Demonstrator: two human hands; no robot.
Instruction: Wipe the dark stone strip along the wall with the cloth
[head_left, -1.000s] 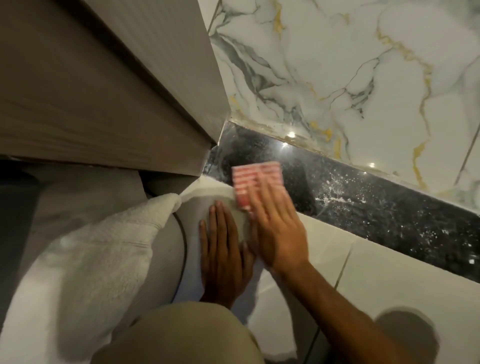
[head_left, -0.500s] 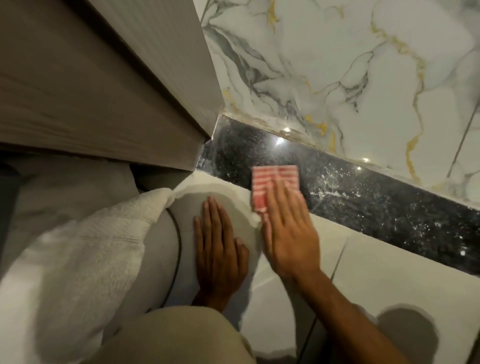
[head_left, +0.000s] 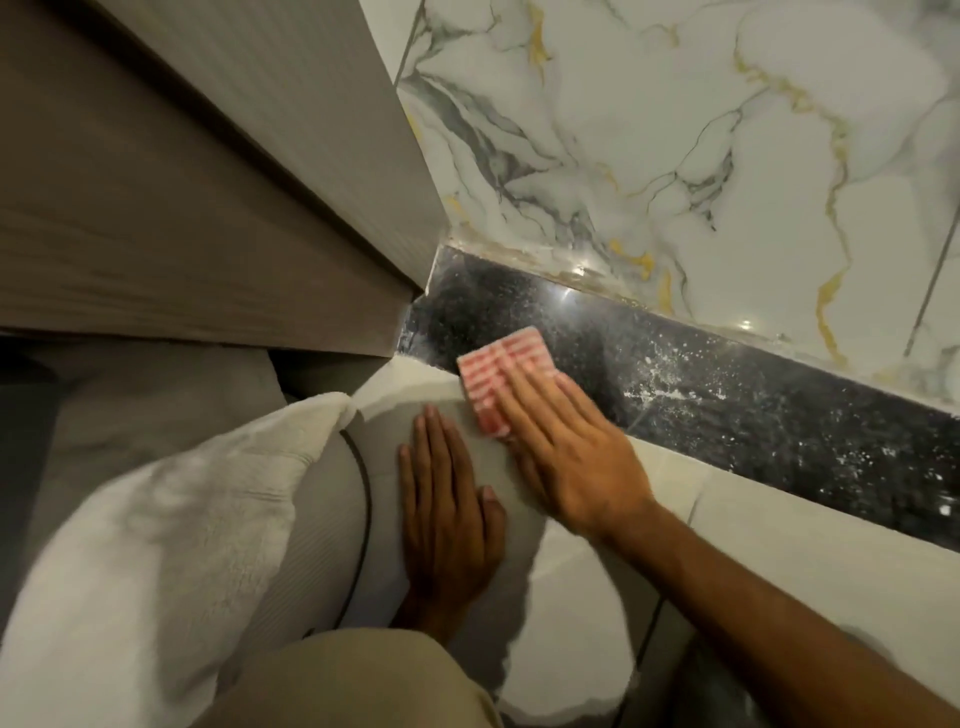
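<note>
A dark speckled stone strip (head_left: 753, 415) runs along the foot of the marble wall, dusted with white specks on its right part. A folded red-and-white striped cloth (head_left: 496, 371) lies at the strip's left end, partly over the pale floor tile edge. My right hand (head_left: 566, 452) presses flat on the cloth, fingers covering its lower right half. My left hand (head_left: 447, 514) rests flat on the pale floor tile just left of it, fingers together, holding nothing.
A brown wooden cabinet (head_left: 208, 208) overhangs the left side, its corner meeting the strip's left end. A white towel (head_left: 156, 530) lies at lower left. White marble wall (head_left: 675, 130) with gold and grey veins rises behind. My knee (head_left: 353, 680) shows at the bottom.
My right hand slid the cloth right along the strip, then back left toward the cabinet corner. My left hand stayed planted on the floor.
</note>
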